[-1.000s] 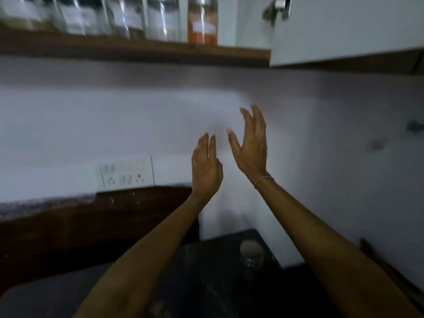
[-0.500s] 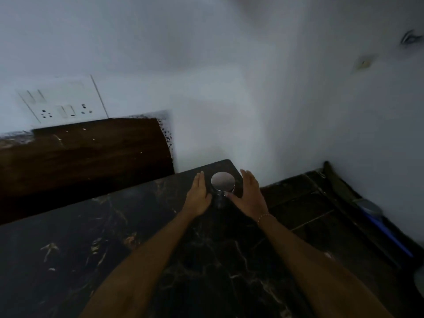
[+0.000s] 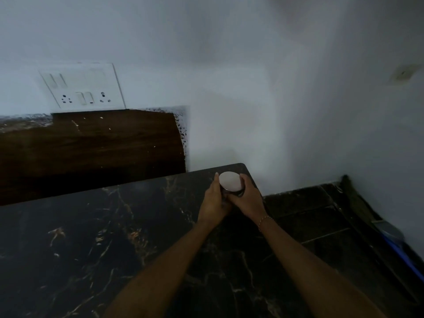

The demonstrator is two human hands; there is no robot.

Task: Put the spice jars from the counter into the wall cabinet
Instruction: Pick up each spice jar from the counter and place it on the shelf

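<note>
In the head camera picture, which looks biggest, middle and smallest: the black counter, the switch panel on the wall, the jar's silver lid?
1. black counter
2. switch panel
3. silver lid

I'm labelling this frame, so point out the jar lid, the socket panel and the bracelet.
jar lid (image 3: 230,181): head view, centre of its flat top.
socket panel (image 3: 83,87): head view, middle of the white plate.
bracelet (image 3: 263,220): head view, chain on the right wrist.
</note>
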